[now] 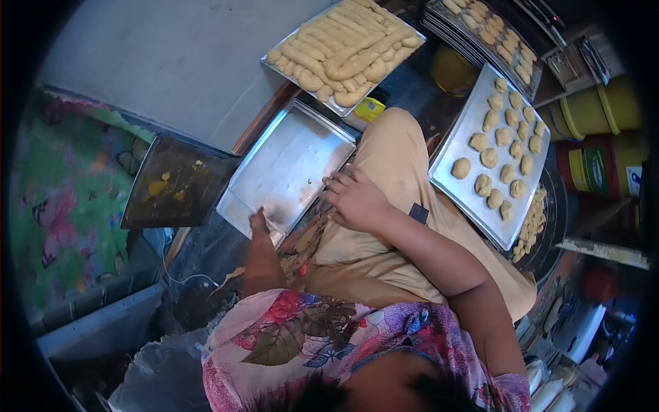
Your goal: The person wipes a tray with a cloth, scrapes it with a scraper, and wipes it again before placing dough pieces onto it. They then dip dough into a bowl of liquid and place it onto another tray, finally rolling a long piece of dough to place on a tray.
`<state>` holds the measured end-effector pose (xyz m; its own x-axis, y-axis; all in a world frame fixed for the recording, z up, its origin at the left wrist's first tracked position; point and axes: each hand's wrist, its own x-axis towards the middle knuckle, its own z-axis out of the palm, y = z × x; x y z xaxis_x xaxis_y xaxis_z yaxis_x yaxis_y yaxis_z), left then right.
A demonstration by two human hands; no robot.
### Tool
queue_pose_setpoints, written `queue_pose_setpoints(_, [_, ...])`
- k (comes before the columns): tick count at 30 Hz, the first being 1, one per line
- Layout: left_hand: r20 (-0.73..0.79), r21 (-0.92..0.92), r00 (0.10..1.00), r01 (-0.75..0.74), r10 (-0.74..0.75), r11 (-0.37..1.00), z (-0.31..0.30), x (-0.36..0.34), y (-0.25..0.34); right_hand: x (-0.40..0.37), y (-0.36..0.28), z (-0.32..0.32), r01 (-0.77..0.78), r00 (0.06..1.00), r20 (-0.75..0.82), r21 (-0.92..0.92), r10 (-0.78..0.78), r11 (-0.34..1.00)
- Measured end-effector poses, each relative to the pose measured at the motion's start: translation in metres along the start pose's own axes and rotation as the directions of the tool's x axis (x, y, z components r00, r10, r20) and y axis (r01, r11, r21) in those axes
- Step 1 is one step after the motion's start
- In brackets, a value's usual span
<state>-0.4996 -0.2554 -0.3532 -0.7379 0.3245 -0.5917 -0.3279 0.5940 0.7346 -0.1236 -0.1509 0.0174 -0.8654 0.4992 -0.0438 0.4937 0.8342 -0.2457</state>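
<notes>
A shallow metal baking tray (278, 168) slants in front of my crossed legs, its surface bare with brownish smears. My left hand (259, 220) is at its near rim, the thumb over the edge and the other fingers mostly hidden; it seems to grip the tray. Across the tray's right edge lies my right hand (356, 199), fingers stretched out and a little apart, holding nothing. To the right, a second tray (446, 165) carries several rows of shaped dough pieces (489, 158). Beyond my knee, another tray is heaped with long dough rolls (343, 51).
A dark, crumb-smeared pan (175, 182) stands left of the bare tray. Stacked trays (446, 27) with small dough pieces are at upper right. Under the right tray, a round black pan (559, 230) holds dough bits. Yellow buckets (600, 110) stand at the far right.
</notes>
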Motion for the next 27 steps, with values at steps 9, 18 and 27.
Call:
queue_pose_setpoints(9, [0.148,0.088,0.680,-0.733,0.718,0.675,0.101,-0.150,0.136,-0.086,0.026,-0.082,-0.059,0.953,-0.262,0.335,0.153,0.940])
queue_pose_setpoints(18, [0.319,-0.435,0.117,-0.864,0.940,0.255,0.161,-0.428,0.344,-0.399,0.020,-0.131,-0.701,0.298,-0.464,0.486,0.834,0.521])
queue_pose_setpoints(27, [0.393,-0.481,0.210,-0.783,0.895,0.395,0.166,-0.494,0.338,-0.481,0.023,-0.099,-0.537,0.135,-0.348,0.761,0.928,0.364])
